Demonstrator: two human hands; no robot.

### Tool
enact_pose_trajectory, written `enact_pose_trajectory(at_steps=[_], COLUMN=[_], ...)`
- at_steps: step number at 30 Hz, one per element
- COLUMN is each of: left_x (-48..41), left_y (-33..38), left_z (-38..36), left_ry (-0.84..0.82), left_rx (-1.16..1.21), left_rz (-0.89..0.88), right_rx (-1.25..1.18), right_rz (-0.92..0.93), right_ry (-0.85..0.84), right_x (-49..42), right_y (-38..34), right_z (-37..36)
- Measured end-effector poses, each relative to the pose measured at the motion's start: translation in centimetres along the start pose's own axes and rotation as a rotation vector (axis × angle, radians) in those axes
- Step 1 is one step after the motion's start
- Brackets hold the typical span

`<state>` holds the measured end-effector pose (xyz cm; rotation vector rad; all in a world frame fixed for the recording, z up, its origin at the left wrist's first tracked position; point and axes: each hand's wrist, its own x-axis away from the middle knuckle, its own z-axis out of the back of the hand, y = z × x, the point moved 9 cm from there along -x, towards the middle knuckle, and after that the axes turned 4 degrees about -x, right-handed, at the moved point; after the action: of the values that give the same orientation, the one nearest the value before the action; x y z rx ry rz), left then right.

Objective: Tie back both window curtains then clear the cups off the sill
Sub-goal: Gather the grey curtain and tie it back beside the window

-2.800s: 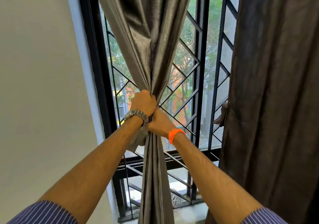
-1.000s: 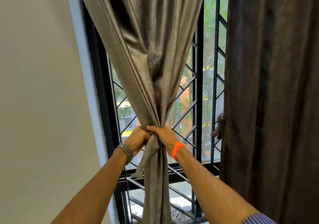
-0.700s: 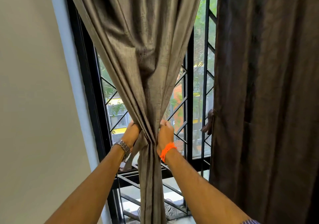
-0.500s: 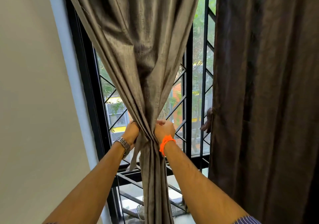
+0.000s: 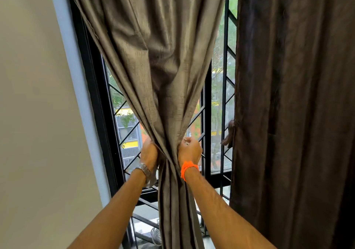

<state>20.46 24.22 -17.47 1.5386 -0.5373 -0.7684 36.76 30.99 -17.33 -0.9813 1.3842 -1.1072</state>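
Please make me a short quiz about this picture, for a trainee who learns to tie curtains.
1. True or false: the left hand and the right hand both hold the grey curtain where it is gathered.
2. The orange band is on which wrist? A left; B right; C neither.
3. Fill in: the dark curtain hangs to the ___ of the grey curtain.
Key: 1 true; 2 B; 3 right.
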Motion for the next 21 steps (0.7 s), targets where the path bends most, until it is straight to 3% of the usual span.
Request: enact_pose_trajectory(at_steps=[5,9,12,17,21], left_x=[5.0,8.4,8.7,3.5,1.2], left_y=[-0.8,1.7,2.5,4.2,5.6], left_z=[1.2,-1.3,-2.6,-2.3,-3.7], left_ry=[0.385,0.319,0.263,0.226,0.107], left_rx=[0.138,0.218,-0.22,-1.036,-1.27], left_rz=[0.008,-0.291,-0.468,-0.398,-0.389], right_rx=[-0.065,-0.124,-0.097,0.014,-0.115], right_rz=[0.005,-0.025,0.01,0.115,0.202], right_ry=[0.163,0.215,0.222,0.094,-0.064], right_x=[0.4,1.0,0.4,-1.1,-0.4], right_y=[-0.9,-0.6,-0.8,-0.6,-1.5], right_z=[1.8,2.8,4.1,7.5,9.0])
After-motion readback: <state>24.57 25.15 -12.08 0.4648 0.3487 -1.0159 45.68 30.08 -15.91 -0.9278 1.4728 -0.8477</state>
